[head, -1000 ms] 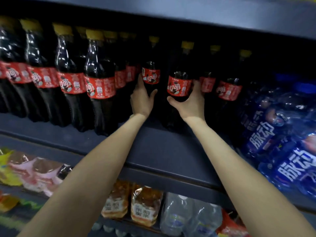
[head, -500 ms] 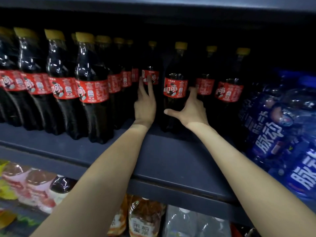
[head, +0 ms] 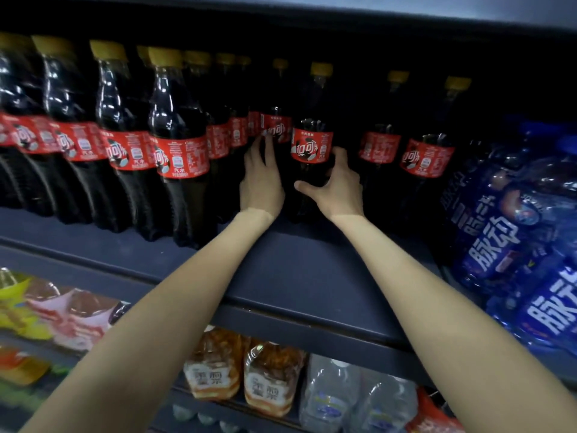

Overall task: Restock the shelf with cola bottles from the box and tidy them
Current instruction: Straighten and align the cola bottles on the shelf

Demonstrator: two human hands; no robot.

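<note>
A dark shelf [head: 296,270] carries cola bottles with red labels and yellow caps. A long row of cola bottles [head: 178,151] fills its left part, reaching back into the dark. My right hand [head: 335,189] grips the lower body of one cola bottle [head: 312,145] standing upright deep on the shelf, thumb across its front. My left hand [head: 262,179] lies with straight fingers against a back cola bottle [head: 276,129] just left of it. Two more cola bottles [head: 379,148] [head: 427,157] stand to the right.
Blue drink bottles in shrink-wrap [head: 512,229] crowd the shelf's right end. On the shelf below lie amber tea bottles [head: 271,379], clear water bottles [head: 343,395] and pink and yellow packs [head: 62,314]. The upper shelf's underside hangs low over the caps.
My right hand slid down from the bottle's label to its lower body. My left hand opened from a grip to straight fingers against the back bottle.
</note>
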